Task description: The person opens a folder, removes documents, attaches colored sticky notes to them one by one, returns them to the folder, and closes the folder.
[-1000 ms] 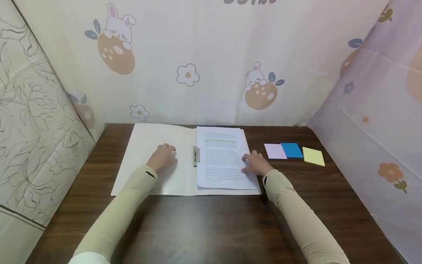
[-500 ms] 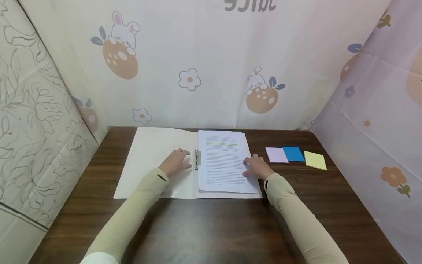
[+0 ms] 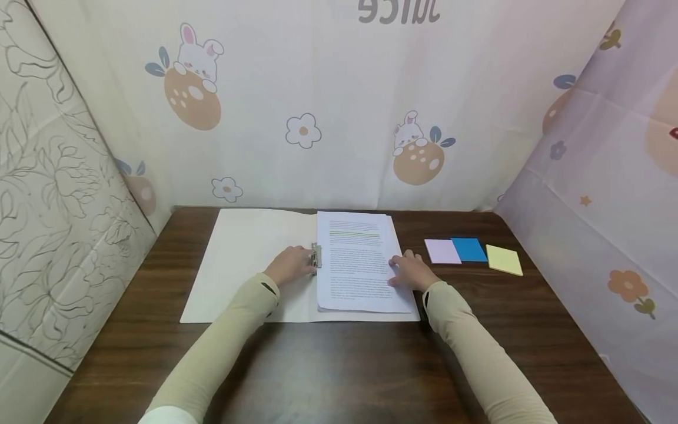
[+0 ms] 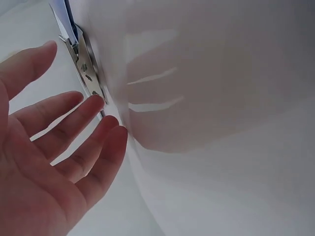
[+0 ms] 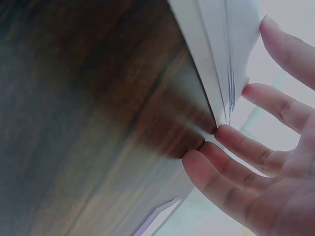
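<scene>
A white folder [image 3: 241,247] lies spread flat on the table. On its right half sits a stack of printed papers [image 3: 355,274], the top sheet marked with a green highlighted line. A metal lever clip [image 3: 316,257] stands at the stack's left edge. My left hand [image 3: 290,265] is right at this clip. In the left wrist view its fingers are loosely bent and spread, fingertips beside the clip [image 4: 84,69], nothing pinched. With relaxed fingers, my right hand [image 3: 414,272] touches the right edge of the papers; in the right wrist view its fingertips meet the stacked edges [image 5: 216,59].
Right of the folder lie a lilac sticky-note pad [image 3: 442,252], a blue pad [image 3: 468,249] and a yellow pad [image 3: 504,260]. The dark wooden table [image 3: 339,371] ends at a printed curtain [image 3: 349,88] behind, with more curtain at both sides.
My left hand has moved right across the folder's left half to the metal clip. The right hand stays at the papers' right edge. The head view has tilted slightly upward.
</scene>
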{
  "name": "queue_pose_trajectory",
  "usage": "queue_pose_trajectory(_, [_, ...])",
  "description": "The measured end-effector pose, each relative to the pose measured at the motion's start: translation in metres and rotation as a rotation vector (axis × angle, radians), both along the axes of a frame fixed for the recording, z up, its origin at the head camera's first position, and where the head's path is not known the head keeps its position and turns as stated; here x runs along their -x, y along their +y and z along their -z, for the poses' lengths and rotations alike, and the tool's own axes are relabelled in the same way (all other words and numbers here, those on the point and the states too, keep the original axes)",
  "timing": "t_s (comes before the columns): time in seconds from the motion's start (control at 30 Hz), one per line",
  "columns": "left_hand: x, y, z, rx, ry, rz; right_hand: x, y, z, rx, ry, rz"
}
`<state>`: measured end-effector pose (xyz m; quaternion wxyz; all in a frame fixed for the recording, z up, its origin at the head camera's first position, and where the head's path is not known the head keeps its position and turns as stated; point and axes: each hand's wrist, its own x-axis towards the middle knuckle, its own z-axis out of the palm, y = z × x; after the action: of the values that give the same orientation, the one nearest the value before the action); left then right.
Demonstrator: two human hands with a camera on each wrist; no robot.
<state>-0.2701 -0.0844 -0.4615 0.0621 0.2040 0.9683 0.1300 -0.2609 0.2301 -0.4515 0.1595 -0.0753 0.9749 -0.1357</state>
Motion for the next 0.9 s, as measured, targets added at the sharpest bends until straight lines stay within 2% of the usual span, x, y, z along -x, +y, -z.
queue_pose_trajectory(0.23, [-0.004,0.001,-0.003,-0.025,-0.061,-0.06,-0.003,-0.001,-0.001,0.016,0.01,0.001])
queue_pose_trajectory(0.43, [-0.003,0.007,-0.004,-0.041,-0.114,-0.088,-0.006,0.002,-0.002,0.029,0.02,0.017])
queue_pose_trajectory(0.67, [0.001,0.011,-0.003,-0.01,-0.1,-0.115,-0.009,0.003,0.0,0.027,0.031,0.061])
queue_pose_trajectory(0.9, [-0.001,0.013,-0.005,-0.02,-0.114,-0.151,-0.008,0.001,0.002,0.035,0.033,0.088])
